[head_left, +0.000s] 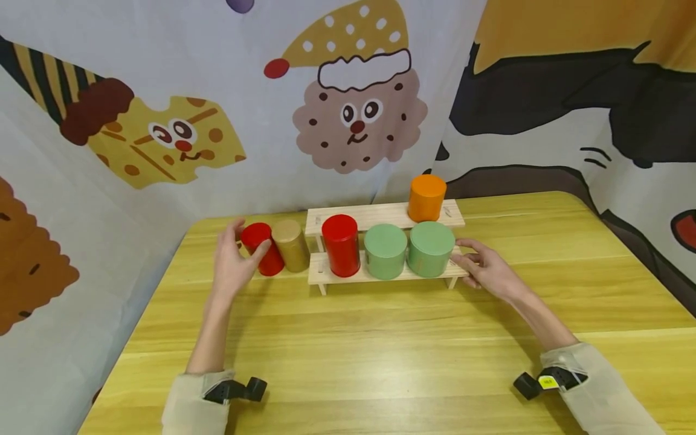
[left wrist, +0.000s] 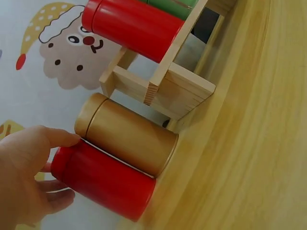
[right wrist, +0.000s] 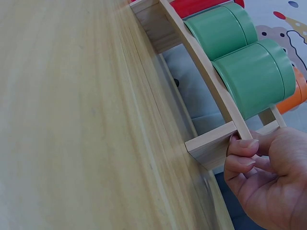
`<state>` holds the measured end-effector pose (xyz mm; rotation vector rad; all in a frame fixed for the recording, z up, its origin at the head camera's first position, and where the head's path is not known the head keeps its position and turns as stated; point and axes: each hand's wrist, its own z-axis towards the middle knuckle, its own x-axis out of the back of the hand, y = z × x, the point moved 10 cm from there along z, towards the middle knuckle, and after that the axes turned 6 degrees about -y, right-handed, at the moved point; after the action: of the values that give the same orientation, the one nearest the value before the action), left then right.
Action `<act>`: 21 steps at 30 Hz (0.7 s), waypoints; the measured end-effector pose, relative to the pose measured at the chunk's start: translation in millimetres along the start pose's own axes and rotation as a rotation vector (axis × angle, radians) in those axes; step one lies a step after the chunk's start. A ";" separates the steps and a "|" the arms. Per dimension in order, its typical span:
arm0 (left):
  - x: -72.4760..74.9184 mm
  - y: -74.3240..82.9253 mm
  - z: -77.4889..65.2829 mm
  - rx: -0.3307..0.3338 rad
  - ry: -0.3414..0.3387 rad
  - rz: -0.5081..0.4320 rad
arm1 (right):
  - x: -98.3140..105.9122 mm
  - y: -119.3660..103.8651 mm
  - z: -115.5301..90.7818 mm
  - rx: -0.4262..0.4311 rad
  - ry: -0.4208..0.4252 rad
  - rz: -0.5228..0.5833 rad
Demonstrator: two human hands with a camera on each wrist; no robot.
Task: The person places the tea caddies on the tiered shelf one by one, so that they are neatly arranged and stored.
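My left hand [head_left: 232, 263] is around the upper part of a red canister [head_left: 270, 260] on the table, thumb on one side and fingers on the other. Right beside that canister stands a gold canister [left wrist: 129, 136]. At the right end of a two-step wooden rack [right wrist: 211, 88], my right hand [right wrist: 268, 175] pinches the lower board between thumb and curled fingers. On this lower step are another red canister [head_left: 341, 248] and two wide green canisters [head_left: 385, 254], side by side. An orange canister [head_left: 426, 199] stands on the upper step, at its right end.
The wooden table [head_left: 380, 350] runs back to a cloth backdrop [head_left: 261, 175] with cartoon figures, close behind the rack. The upper board [head_left: 359, 216] lies behind and above the lower one. Black wrist cameras [head_left: 254, 389] are strapped over both sleeves.
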<state>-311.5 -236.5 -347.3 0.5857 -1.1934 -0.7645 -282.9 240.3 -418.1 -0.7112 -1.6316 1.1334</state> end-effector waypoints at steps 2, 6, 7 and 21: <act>-3.4 -3.5 0.8 0.009 -0.023 -0.007 | 0.5 -0.4 -0.1 0.002 0.001 -0.004; -10.0 -9.6 1.7 0.040 -0.073 -0.024 | 0.5 -0.3 -0.1 0.003 0.000 0.003; -11.3 -10.8 1.9 0.047 -0.083 -0.030 | 0.5 -0.1 -0.1 0.002 0.000 0.006; -20.6 -22.7 2.2 0.080 -0.140 -0.093 | -1.4 0.8 0.0 0.005 -0.002 0.022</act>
<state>-322.1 -234.5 -376.1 0.6659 -1.3376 -0.8504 -282.4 239.4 -419.3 -0.7271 -1.6258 1.1534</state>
